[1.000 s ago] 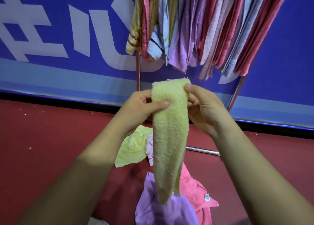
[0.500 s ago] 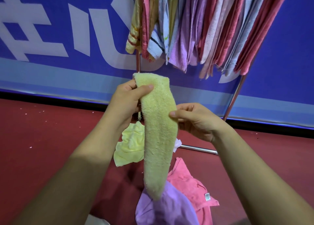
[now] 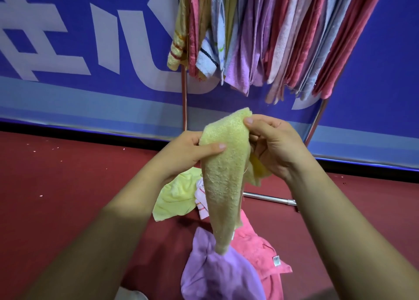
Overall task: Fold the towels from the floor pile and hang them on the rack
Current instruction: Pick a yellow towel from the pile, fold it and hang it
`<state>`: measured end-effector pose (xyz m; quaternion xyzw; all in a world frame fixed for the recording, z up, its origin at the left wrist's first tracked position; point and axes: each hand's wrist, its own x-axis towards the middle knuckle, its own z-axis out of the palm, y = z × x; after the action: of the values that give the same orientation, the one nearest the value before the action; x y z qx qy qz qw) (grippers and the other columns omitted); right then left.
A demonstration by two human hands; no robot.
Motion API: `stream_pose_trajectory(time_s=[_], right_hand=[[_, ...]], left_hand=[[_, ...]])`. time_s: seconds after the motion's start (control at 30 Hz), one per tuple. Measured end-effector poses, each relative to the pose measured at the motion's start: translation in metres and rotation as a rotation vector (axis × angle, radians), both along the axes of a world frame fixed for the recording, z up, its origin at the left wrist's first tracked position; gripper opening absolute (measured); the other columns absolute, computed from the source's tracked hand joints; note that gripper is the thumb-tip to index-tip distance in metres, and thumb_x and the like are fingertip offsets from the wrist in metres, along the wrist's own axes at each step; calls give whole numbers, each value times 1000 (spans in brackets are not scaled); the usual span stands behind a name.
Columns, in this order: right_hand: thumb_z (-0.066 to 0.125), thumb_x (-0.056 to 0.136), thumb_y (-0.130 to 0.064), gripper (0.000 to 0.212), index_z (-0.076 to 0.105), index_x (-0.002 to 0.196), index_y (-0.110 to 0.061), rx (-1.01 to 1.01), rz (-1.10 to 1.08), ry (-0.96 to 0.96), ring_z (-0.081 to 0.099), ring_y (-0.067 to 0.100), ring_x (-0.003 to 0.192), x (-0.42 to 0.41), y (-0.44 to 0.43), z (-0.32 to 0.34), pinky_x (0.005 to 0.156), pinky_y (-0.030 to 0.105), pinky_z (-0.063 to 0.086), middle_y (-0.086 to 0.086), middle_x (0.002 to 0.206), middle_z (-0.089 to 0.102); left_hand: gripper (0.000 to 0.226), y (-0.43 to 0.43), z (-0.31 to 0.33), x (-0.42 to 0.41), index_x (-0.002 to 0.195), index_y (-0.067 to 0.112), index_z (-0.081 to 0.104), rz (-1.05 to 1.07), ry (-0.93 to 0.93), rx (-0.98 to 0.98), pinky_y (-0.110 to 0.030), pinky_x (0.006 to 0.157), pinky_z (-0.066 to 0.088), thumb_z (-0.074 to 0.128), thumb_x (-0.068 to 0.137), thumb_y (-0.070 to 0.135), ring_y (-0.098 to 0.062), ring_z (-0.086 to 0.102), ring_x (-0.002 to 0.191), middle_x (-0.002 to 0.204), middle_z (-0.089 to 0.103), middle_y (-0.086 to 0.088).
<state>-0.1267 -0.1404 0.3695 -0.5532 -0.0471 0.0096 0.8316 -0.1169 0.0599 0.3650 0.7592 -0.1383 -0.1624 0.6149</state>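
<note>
Looks like folding step: L hand [image 3: 188,150] & R hand [image 3: 274,145] both pinch top of fuzzy pale-yellow terry towel [image 3: 222,181], rest hanging below fingers. Next, likely: drape over metal rack [image 3: 184,100] above fingertips.

Bright, even light falls from overhead, with strong colours. Soft shadows lie on the red floor [image 3: 56,186] under the near forearms [image 3: 108,231]. The yellow towel [image 3: 223,181] is sharp enough to show its fibres. The rack bar [image 3: 269,197] carries a small shine. Wide-angle distortion bows the far banner [image 3: 68,100] and stretches the near corners, which are darker.
</note>
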Motion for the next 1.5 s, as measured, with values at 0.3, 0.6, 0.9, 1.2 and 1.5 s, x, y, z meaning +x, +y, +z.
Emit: stream_pose_trajectory(time_s=[0.3,0.6,0.9,1.2,1.5], right_hand=[[62,97,-14,19,70,107,0,-60,4,89,44,20,66,-2,-2,-6,75,34,45,9,74,56],[73,86,-15,12,72,77,-7,-258,153,141,57,30,87,-2,1,-24,77,32,51,22,91,62],[68,91,-20,26,63,90,5,-196,17,45,33,27,68,-4,10,-16,65,35,32,15,74,42],[66,94,-13,17,71,78,-10,-214,-164,-21,55,17,63,-1,2,-6,64,32,45,7,71,61],[64,96,-17,12,69,87,-11,-118,-86,27,55,26,78,-1,-10,-4,69,33,41,13,85,60]], left_hand=[[26,-13,2,-2,117,15,67,101,-96,-137,-30,73,60,69,91,14,-17,74,96,105,77,-1],[20,-7,8,8,110,17,68,276,-97,-270,-33,80,58,68,92,11,-18,73,97,103,77,-2],[30,-7,8,6,118,6,65,220,100,-370,-26,57,52,60,95,25,-16,72,78,93,76,-5],[34,-2,-7,4,98,4,75,-24,46,28,-33,89,52,81,79,31,-20,68,87,98,76,-12],[10,-18,-5,-2,96,13,75,124,-4,-225,-32,72,58,66,92,17,-15,69,74,85,75,-4]])
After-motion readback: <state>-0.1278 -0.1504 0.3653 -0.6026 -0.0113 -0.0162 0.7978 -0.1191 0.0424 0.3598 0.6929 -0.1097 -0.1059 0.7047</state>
